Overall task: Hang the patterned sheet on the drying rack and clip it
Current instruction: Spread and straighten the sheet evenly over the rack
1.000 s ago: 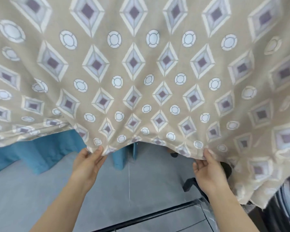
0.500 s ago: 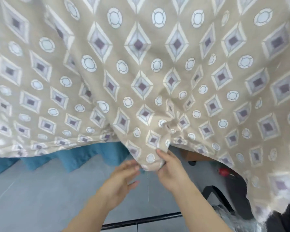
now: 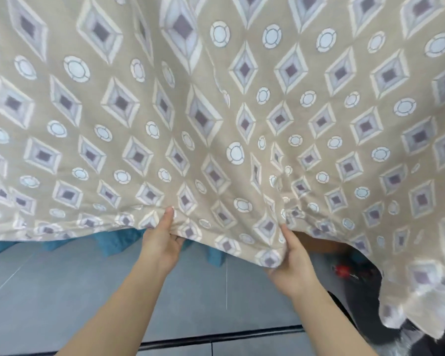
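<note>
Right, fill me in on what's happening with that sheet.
A person is working with the patterned sheet, which hangs spread across nearly the whole view. Both hands hold its lower hem. The left hand pinches it with the thumb on the front, and the right hand grips a bunched fold a little further along. Blue fabric hangs behind, above a grey floor. Nothing is clipped along the part of the hem in view.
</note>
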